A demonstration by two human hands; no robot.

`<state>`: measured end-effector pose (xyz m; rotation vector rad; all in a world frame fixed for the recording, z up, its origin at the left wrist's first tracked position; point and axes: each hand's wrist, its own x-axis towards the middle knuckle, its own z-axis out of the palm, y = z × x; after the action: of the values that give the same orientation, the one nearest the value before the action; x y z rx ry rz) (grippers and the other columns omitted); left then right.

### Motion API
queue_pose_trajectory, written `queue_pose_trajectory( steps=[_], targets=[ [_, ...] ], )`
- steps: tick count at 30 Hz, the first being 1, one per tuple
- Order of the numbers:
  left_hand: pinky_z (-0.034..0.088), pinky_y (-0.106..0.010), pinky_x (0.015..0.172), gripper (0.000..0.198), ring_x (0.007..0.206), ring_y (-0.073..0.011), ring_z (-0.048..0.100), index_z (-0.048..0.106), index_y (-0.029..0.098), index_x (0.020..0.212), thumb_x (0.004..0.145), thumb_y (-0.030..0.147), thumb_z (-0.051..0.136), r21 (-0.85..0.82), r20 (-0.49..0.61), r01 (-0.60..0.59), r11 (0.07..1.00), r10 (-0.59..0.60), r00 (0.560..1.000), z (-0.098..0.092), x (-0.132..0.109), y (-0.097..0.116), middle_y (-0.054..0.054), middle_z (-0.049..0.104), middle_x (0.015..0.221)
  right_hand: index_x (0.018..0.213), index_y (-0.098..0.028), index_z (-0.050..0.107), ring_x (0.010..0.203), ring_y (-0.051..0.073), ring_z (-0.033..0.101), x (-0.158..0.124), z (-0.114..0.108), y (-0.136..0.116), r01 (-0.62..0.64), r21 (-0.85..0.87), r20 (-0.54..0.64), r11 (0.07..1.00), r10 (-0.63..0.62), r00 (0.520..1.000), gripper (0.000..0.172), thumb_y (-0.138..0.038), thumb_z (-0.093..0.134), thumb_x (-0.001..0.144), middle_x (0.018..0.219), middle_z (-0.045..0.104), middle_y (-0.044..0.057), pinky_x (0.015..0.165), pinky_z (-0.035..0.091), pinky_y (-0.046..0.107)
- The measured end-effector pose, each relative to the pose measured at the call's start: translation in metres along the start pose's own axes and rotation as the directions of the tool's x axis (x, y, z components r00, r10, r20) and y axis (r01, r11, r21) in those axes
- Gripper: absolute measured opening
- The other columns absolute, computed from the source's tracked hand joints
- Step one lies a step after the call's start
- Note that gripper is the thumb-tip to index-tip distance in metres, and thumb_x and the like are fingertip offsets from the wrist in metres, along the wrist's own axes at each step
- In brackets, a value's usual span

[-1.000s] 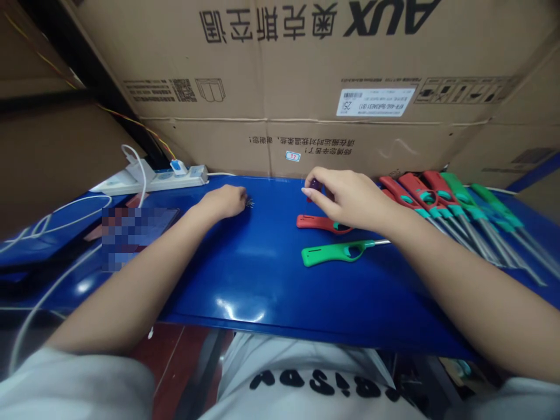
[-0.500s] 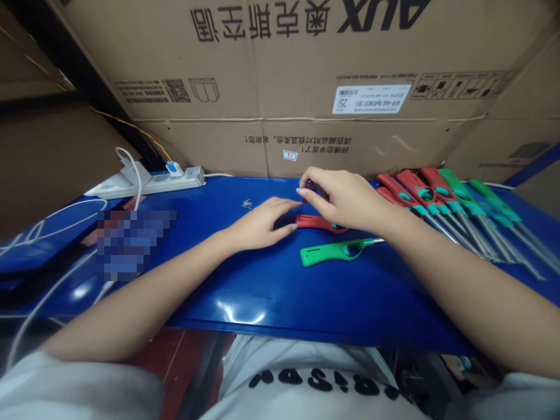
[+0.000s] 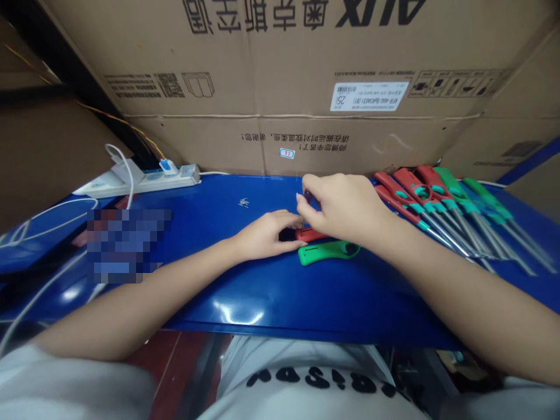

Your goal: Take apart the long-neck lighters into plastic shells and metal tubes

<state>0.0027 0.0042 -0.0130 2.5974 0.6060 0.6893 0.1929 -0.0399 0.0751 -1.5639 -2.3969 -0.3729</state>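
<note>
Bending over the blue table (image 3: 271, 291), the person has both hands together near the middle of its top, a little toward the back edge. The left hand (image 3: 266, 236) lies low on the surface with its fingers curled, and thumb and fingertips pinch the left end of a red lighter (image 3: 310, 235) that lies flat there. Most of that lighter is hidden under the two hands. The right hand (image 3: 345, 204) hovers just above it, fingers bunched tight around a small dark tool (image 3: 307, 196), which stands nearly upright with its tip pointing down at the red handle. I cannot tell whether the tip touches it.

Just in front of the red lighter, on the side nearer the person and almost touching it, lies a green lighter (image 3: 328, 252), its far end hidden under the right wrist. A small heap of tiny metal parts (image 3: 244, 202) sits apart to the left of the hands.

Toward the table's right back corner a row of red and green lighters (image 3: 441, 201) lies side by side, their metal tubes pointing to the right edge. At the left back corner sits a white power strip (image 3: 140, 178) with cables. A large cardboard box (image 3: 280, 87) stands along the back edge.
</note>
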Motion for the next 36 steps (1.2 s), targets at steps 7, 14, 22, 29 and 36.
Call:
queue_pose_trajectory(
  steps=[7, 14, 22, 29, 36],
  targets=[
    [0.055, -0.040, 0.093, 0.024, 0.105, -0.0257, 0.068, 0.068, 0.016, 0.111, 0.091, 0.029, 0.069, 0.049, 0.037, -0.030, 0.998, 0.028, 0.999, 0.002, 0.000, 0.010, -0.011, 0.073, 0.111, 0.102, -0.012, 0.067, 0.078, 0.029, 0.070, -0.007, -0.009, -0.023, -0.090, -0.165, 0.067, 0.982, 0.102, 0.993, 0.048, -0.041, 0.030, 0.106, 0.079, 0.072, 0.018, 0.059, 0.030, 0.031],
    [0.055, -0.041, 0.092, 0.018, 0.103, -0.0261, 0.068, 0.068, 0.017, 0.106, 0.093, 0.027, 0.063, 0.080, 0.071, -0.076, 0.994, 0.070, 0.995, 0.002, -0.001, 0.007, -0.010, 0.073, 0.107, 0.110, -0.015, 0.059, 0.068, 0.021, 0.064, -0.007, -0.015, -0.002, 0.306, 0.050, 0.166, 0.951, -0.311, 0.936, 0.020, -0.027, 0.047, 0.100, 0.085, 0.072, 0.010, 0.055, 0.025, 0.030],
    [0.054, -0.041, 0.096, 0.026, 0.108, -0.0262, 0.067, 0.066, 0.019, 0.114, 0.089, 0.027, 0.064, 0.048, 0.075, -0.088, 0.995, 0.084, 0.994, -0.001, -0.001, 0.006, -0.009, 0.072, 0.114, 0.105, -0.013, 0.064, 0.070, 0.024, 0.064, -0.008, -0.020, -0.003, 0.229, -0.054, 0.123, 0.972, -0.221, 0.967, 0.034, -0.031, 0.035, 0.103, 0.086, 0.073, 0.015, 0.057, 0.025, 0.033],
    [0.055, -0.040, 0.093, 0.026, 0.105, -0.0274, 0.068, 0.066, 0.017, 0.109, 0.090, 0.034, 0.065, 0.069, 0.075, -0.040, 0.997, 0.035, 0.997, -0.003, -0.002, 0.012, -0.011, 0.071, 0.111, 0.128, -0.014, 0.053, 0.079, 0.022, 0.066, -0.008, -0.015, 0.001, 0.329, 0.141, 0.111, 0.934, -0.345, 0.932, 0.033, -0.025, 0.040, 0.100, 0.099, 0.073, 0.011, 0.059, 0.031, 0.030],
    [0.052, -0.049, 0.101, 0.073, 0.120, -0.0346, 0.063, 0.052, 0.019, 0.137, 0.077, 0.050, 0.080, -0.050, 0.033, 0.041, 0.998, -0.040, 0.999, 0.008, 0.000, 0.028, -0.014, 0.065, 0.134, 0.109, -0.016, 0.062, 0.073, 0.023, 0.063, -0.004, -0.014, -0.003, 0.229, 0.088, 0.147, 0.969, -0.240, 0.960, 0.033, -0.036, 0.035, 0.105, 0.087, 0.073, 0.011, 0.058, 0.027, 0.030]
  ],
)
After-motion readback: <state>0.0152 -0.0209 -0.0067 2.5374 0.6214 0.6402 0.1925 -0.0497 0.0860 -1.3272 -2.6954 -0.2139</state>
